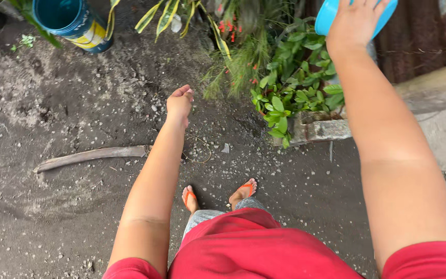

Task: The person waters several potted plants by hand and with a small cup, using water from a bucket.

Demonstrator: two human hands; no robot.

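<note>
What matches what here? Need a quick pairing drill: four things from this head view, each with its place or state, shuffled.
Things:
1. right hand
2. left hand
3. blue barrel
4. curved stick

Places or states:
A. lying on the dirt left of the feet
B. empty, loosely curled, over the ground
C. upper left corner, open top
D. on a light blue bowl above the green plants

Pairs: 1-D, 2-B, 3-C, 4-A

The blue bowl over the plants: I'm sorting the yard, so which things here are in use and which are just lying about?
In use:
right hand holding the blue bowl
leafy plants beneath it

Lying about:
blue bucket
curved stick
left hand, holding nothing
</note>
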